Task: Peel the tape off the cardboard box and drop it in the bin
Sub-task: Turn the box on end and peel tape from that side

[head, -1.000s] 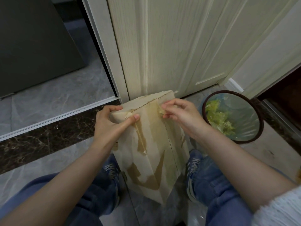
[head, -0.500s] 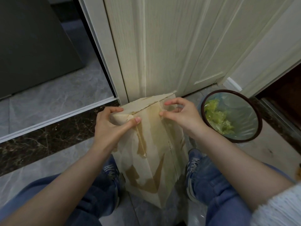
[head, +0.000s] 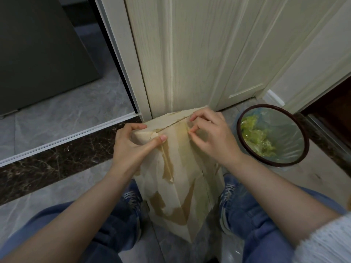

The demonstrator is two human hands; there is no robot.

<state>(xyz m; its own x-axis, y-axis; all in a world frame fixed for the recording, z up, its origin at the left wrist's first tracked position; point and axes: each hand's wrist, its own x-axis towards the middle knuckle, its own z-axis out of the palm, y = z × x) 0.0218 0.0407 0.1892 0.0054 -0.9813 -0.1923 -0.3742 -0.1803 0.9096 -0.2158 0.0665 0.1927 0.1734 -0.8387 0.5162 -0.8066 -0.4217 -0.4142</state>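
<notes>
A tall cardboard box [head: 180, 183] stands on the floor between my feet, its surface torn and patched with brown tape strips. My left hand [head: 131, 145] grips the box's top left corner, thumb across the front face. My right hand [head: 210, 137] is at the top right edge, fingertips curled and picking at the tape [head: 187, 130] there. The round bin [head: 273, 135] with a dark rim and clear liner stands to the right of the box, with crumpled yellowish tape inside.
A pale wooden door [head: 199, 54] stands directly behind the box. A dark marble threshold [head: 57, 164] runs on the left, with grey tiles and a dark cabinet [head: 38, 54] beyond it. My blue-jeaned legs and sneakers flank the box.
My right hand has shifted slightly up along the box's top edge, fingers repositioning on the tape. My left hand keeps its grip on the corner.
</notes>
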